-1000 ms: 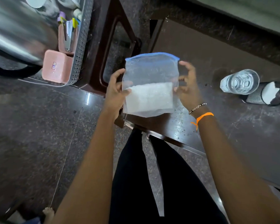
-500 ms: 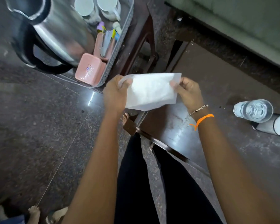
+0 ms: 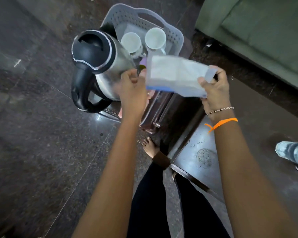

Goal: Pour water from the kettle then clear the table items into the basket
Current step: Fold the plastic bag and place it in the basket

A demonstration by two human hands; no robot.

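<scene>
Overhead, a clear zip bag [image 3: 176,75] with a blue seal edge is held flat above the grey perforated basket [image 3: 176,37], pinched at one end by the right hand [image 3: 213,88] and at the other by the left hand [image 3: 132,88]. Inside the basket, a steel kettle [image 3: 100,66] is seen beside two white cups [image 3: 155,38].

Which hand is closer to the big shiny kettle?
The left hand. It is right beside the kettle, at its steel side, pinching one end of the plastic bag. The right hand holds the bag's other end, farther off, over the table.
</scene>
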